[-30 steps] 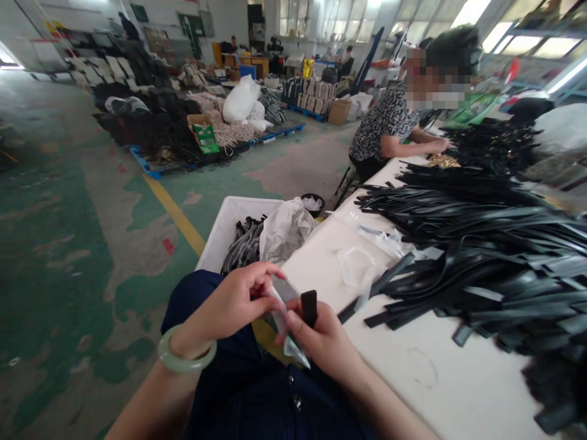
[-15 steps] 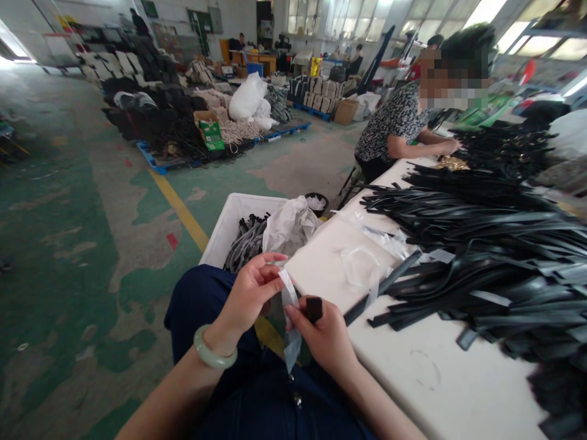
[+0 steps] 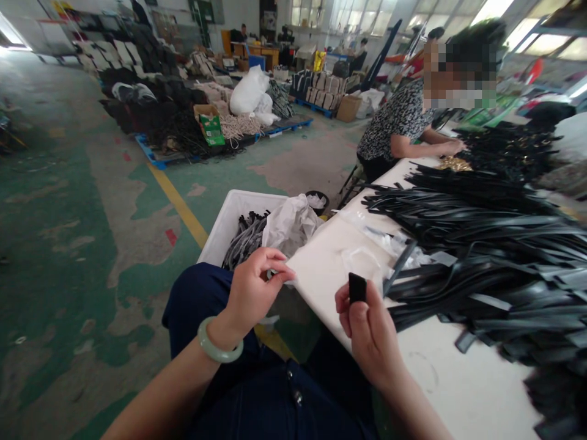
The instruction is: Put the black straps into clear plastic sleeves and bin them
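My right hand (image 3: 371,324) grips a black strap (image 3: 358,288) over the near table edge, its squared end standing up above the thumb. The rest of that strap seems to run behind the hand toward the pile. To the left, above my knee, my left hand (image 3: 257,287) is closed in a pinch. A trace of something pale shows at its fingertips, too small to make out. Below this hand, a whitish scrap (image 3: 269,319) shows against the dark floor; whether it touches the hand I cannot tell. Many black straps (image 3: 477,263) lie heaped on the white table (image 3: 316,263).
A white bin (image 3: 220,226) holding grey-black strips and a crumpled white bag (image 3: 291,223) stands beyond my left hand. Behind it is a black bucket (image 3: 317,201). A co-worker (image 3: 394,122) sits at the table's far end, hands near gold-coloured pieces (image 3: 454,164).
My right hand has moved right and up with the black strap, away from my left hand. The pale strip that stretched between both hands is no longer there.
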The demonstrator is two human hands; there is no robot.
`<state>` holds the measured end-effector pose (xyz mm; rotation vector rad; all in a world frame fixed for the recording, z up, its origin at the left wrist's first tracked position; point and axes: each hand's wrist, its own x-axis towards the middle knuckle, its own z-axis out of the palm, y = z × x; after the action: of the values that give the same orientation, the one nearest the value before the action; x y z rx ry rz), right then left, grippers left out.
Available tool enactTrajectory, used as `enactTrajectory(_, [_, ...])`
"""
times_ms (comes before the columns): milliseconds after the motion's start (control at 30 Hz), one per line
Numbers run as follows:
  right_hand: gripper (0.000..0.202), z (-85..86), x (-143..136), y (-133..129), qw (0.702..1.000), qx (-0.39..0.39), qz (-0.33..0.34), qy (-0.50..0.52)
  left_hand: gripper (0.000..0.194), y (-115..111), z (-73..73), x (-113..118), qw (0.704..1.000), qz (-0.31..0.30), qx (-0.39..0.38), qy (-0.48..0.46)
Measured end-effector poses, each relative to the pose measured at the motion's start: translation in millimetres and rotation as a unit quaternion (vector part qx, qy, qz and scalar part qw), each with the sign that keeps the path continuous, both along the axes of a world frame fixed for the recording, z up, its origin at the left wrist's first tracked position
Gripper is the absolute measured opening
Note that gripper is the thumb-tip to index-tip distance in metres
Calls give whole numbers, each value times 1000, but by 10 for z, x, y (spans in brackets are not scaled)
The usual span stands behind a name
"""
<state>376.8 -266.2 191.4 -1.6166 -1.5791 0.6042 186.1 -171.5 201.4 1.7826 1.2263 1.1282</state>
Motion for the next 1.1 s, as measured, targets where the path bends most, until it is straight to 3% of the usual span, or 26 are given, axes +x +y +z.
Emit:
enactTrajectory(133, [18, 328, 158, 11, 990, -18, 24, -135, 14, 16, 15, 30, 999, -8, 20, 40])
enactTrajectory(233, [24, 447, 155, 78, 971, -54, 74, -220, 18, 3, 16, 55, 998, -14, 30, 57])
enactTrajectory(700, [19, 478, 93, 248, 899, -123, 165, -386, 20, -53, -41, 17, 992, -105, 9, 70])
enactTrajectory(933, [22, 570, 97, 288, 846, -123, 146, -498, 21, -1, -121, 8, 969, -210, 32, 123])
enactTrajectory(1100, [21, 629, 111, 310, 843, -124, 163, -497, 23, 34, -110, 17, 965, -227, 31, 127])
